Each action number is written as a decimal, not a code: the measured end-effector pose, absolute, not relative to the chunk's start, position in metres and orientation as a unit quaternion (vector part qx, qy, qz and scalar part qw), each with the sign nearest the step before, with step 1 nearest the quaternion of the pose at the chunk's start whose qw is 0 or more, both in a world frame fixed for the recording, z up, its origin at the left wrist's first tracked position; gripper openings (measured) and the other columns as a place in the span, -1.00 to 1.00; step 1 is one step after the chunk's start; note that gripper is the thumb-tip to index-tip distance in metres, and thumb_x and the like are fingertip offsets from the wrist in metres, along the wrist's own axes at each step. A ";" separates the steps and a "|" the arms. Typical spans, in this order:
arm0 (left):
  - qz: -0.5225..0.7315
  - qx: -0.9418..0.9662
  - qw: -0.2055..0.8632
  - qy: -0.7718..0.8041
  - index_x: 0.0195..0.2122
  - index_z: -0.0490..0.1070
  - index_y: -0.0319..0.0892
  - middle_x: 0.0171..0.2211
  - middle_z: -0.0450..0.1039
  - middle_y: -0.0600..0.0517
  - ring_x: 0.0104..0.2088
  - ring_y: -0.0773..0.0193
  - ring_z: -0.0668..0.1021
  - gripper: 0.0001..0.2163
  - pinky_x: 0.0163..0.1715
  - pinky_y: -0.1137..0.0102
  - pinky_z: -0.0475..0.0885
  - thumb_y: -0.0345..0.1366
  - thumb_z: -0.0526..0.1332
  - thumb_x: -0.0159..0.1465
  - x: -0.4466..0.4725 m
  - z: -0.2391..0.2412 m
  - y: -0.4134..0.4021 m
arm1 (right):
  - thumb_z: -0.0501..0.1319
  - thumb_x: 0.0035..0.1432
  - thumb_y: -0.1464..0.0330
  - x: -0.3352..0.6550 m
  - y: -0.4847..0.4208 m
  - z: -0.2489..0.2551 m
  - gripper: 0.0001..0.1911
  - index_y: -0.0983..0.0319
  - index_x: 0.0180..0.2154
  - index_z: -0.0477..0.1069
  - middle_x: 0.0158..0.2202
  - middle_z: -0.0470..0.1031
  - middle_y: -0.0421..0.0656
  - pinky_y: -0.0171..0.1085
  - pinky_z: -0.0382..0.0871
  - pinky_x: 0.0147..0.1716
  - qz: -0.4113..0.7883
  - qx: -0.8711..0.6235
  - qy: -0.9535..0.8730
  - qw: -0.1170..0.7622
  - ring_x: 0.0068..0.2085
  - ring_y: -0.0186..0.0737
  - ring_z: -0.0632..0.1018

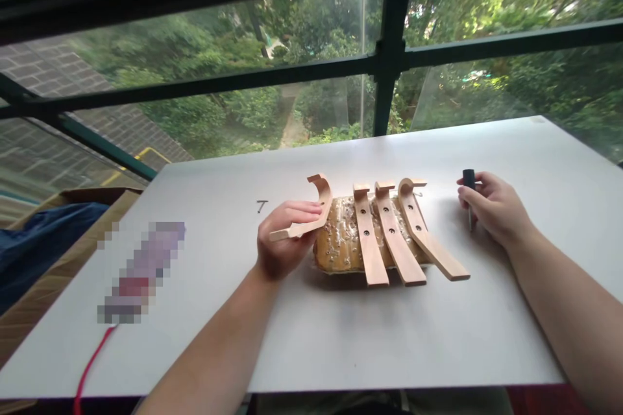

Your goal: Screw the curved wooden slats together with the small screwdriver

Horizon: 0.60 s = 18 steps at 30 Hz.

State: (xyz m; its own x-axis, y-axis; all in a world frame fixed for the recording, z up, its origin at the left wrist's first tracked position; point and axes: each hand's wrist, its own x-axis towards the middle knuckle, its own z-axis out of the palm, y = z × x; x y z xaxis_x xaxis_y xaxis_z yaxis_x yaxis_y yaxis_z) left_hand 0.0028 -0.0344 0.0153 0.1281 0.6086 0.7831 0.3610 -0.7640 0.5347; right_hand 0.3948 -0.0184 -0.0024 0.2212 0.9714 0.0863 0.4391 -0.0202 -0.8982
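A glossy brown block [338, 246], apparently wrapped in clear film, lies at the middle of the white table. Three curved wooden hooks lie across it: a left one [372, 259], a middle one [402, 253] and a right one [440, 256], each with two dark screw heads. My left hand [285, 237] grips another wooden hook [324, 198] against the block's left end; part of that hook is hidden by the fingers. Off to the right, my right hand [491, 204] is closed around a screwdriver [468, 178] with a black handle, its thin shaft pointing down, apart from the block.
Small dark screws [262, 205] lie left of my left hand. A blurred-out object [146, 266] with a red strap [92, 363] rests on the table's left side. A cardboard box [73, 285] holding blue cloth stands beyond the left edge. Windows [233, 97] rise behind the table [209, 337].
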 end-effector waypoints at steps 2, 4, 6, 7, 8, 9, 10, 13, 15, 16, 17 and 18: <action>0.582 0.739 0.095 0.326 -0.33 0.47 -0.16 -0.29 0.58 0.03 -0.21 0.21 0.66 -0.82 -0.15 0.22 0.63 -0.48 0.42 0.09 0.001 0.015 -0.034 | 0.24 0.18 0.18 0.396 -0.018 -0.001 -0.71 0.20 -0.12 0.41 -0.47 0.41 -0.18 -0.32 0.23 -0.62 0.314 -0.648 -0.546 0.428 -0.56 -0.34 0.36; 0.580 0.741 0.098 0.324 -0.33 0.47 -0.16 -0.29 0.58 0.03 -0.21 0.20 0.66 -0.82 -0.15 0.22 0.63 -0.47 0.42 0.09 -0.002 0.014 -0.035 | 0.24 0.19 0.18 0.397 -0.017 -0.001 -0.72 0.20 -0.12 0.41 -0.47 0.42 -0.18 -0.34 0.24 -0.62 0.316 -0.649 -0.546 0.425 -0.55 -0.34 0.38; 0.572 0.752 0.115 0.309 -0.33 0.49 -0.16 -0.26 0.58 0.00 -0.19 0.17 0.65 -0.84 -0.12 0.19 0.62 -0.43 0.42 0.09 -0.003 0.015 -0.038 | 0.26 0.17 0.21 0.398 -0.017 -0.002 -0.73 0.20 -0.14 0.42 -0.48 0.42 -0.20 -0.38 0.24 -0.65 0.307 -0.652 -0.544 0.429 -0.55 -0.35 0.38; 0.564 0.760 0.126 0.298 -0.31 0.51 -0.16 -0.24 0.58 -0.02 -0.17 0.16 0.65 -0.85 -0.11 0.18 0.61 -0.41 0.42 0.10 -0.004 0.015 -0.040 | 0.27 0.15 0.22 0.398 -0.016 -0.002 -0.74 0.20 -0.15 0.43 -0.49 0.42 -0.21 -0.39 0.24 -0.66 0.302 -0.654 -0.543 0.432 -0.56 -0.36 0.37; 0.553 0.770 0.138 0.287 -0.29 0.52 -0.16 -0.23 0.58 -0.04 -0.16 0.14 0.64 -0.86 -0.10 0.17 0.60 -0.38 0.41 0.12 -0.004 0.016 -0.041 | 0.28 0.14 0.24 0.398 -0.016 -0.002 -0.75 0.20 -0.15 0.44 -0.50 0.42 -0.21 -0.41 0.23 -0.67 0.298 -0.654 -0.543 0.434 -0.57 -0.37 0.37; 0.541 0.781 0.149 0.276 -0.27 0.54 -0.16 -0.22 0.58 -0.06 -0.14 0.13 0.64 -0.87 -0.10 0.17 0.60 -0.36 0.40 0.14 -0.004 0.018 -0.042 | 0.28 0.14 0.25 0.397 -0.016 -0.002 -0.76 0.20 -0.16 0.44 -0.50 0.43 -0.22 -0.42 0.24 -0.68 0.297 -0.654 -0.543 0.435 -0.58 -0.38 0.37; 0.528 0.791 0.156 0.266 -0.25 0.55 -0.16 -0.21 0.58 -0.08 -0.13 0.12 0.63 -0.88 -0.10 0.17 0.60 -0.34 0.38 0.17 -0.003 0.020 -0.043 | 0.28 0.14 0.26 0.397 -0.016 -0.002 -0.77 0.20 -0.16 0.44 -0.50 0.43 -0.22 -0.43 0.23 -0.69 0.296 -0.654 -0.544 0.436 -0.59 -0.39 0.37; 0.500 0.818 0.155 0.239 -0.24 0.55 -0.17 -0.25 0.58 -0.11 -0.16 0.13 0.63 -0.90 -0.14 0.20 0.60 -0.34 0.34 0.20 0.002 0.024 -0.043 | 0.29 0.13 0.28 0.396 -0.016 -0.001 -0.78 0.20 -0.17 0.45 -0.50 0.44 -0.22 -0.46 0.24 -0.70 0.292 -0.654 -0.545 0.436 -0.60 -0.41 0.36; 0.485 0.830 0.151 0.232 -0.26 0.54 -0.18 -0.27 0.58 -0.10 -0.18 0.14 0.63 -0.88 -0.15 0.22 0.60 -0.39 0.38 0.15 0.005 0.026 -0.043 | 0.29 0.13 0.28 0.396 -0.016 0.000 -0.79 0.20 -0.17 0.45 -0.51 0.43 -0.22 -0.48 0.24 -0.69 0.290 -0.653 -0.547 0.436 -0.58 -0.41 0.37; 0.477 0.834 0.152 0.231 -0.27 0.53 -0.19 -0.26 0.58 -0.10 -0.18 0.15 0.62 -0.84 -0.15 0.22 0.59 -0.42 0.40 0.11 0.006 0.026 -0.043 | 0.29 0.14 0.28 0.396 -0.017 0.000 -0.79 0.20 -0.17 0.45 -0.51 0.43 -0.22 -0.49 0.25 -0.69 0.292 -0.651 -0.548 0.436 -0.57 -0.41 0.37; 0.469 0.838 0.154 0.232 -0.27 0.53 -0.19 -0.26 0.58 -0.09 -0.18 0.15 0.62 -0.80 -0.15 0.22 0.59 -0.44 0.43 0.07 0.006 0.026 -0.043 | 0.29 0.14 0.28 0.396 -0.017 0.000 -0.79 0.20 -0.17 0.45 -0.51 0.43 -0.22 -0.49 0.25 -0.68 0.294 -0.650 -0.548 0.436 -0.57 -0.41 0.37; 0.460 0.842 0.158 0.234 -0.27 0.52 -0.19 -0.25 0.58 -0.09 -0.17 0.15 0.61 -0.76 -0.14 0.22 0.58 -0.47 0.44 0.03 0.006 0.025 -0.043 | 0.28 0.14 0.29 0.396 -0.017 0.000 -0.79 0.20 -0.17 0.45 -0.51 0.42 -0.22 -0.49 0.25 -0.69 0.295 -0.649 -0.548 0.436 -0.56 -0.41 0.37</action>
State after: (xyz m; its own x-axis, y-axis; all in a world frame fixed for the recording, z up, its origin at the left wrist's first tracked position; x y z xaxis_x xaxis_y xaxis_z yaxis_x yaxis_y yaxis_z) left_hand 0.0064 -0.0431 0.0253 0.4672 0.5387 0.7011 0.2486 -0.8410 0.4805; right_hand 0.3960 -0.0171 0.0005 0.2244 0.9698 0.0950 0.4544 -0.0179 -0.8906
